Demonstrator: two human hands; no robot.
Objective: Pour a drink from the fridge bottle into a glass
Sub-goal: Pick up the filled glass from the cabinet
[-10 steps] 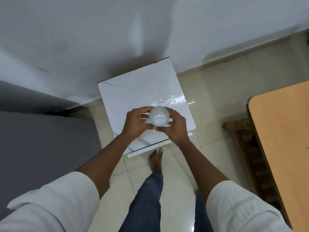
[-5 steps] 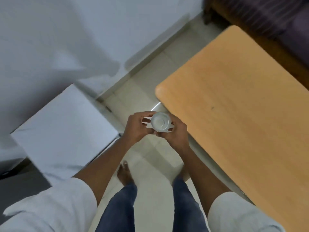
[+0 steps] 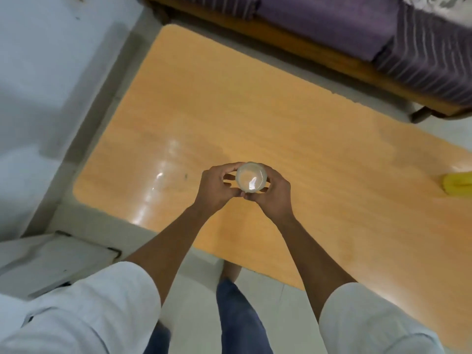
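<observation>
Seen from straight above, a clear glass [image 3: 251, 180] appears as a pale round rim, and both hands hold it over the orange wooden table [image 3: 268, 118]. My left hand [image 3: 215, 191] wraps its left side with fingers curled around it. On the other side, my right hand [image 3: 272, 194] grips the glass. What is inside the glass I cannot tell, and its lower part is hidden by the fingers. No bottle is in view.
A yellow object [image 3: 457, 186] lies at the table's right edge. A wooden sofa with purple striped cushions [image 3: 357, 24] stands beyond the table. A white wall [image 3: 46, 60] is on the left, a white box-like unit [image 3: 51, 261] at lower left. Tiled floor lies below me.
The view has swung right from the white unit to the orange table. Both hands kept the glass between them, and it now hangs over the tabletop instead of over the floor.
</observation>
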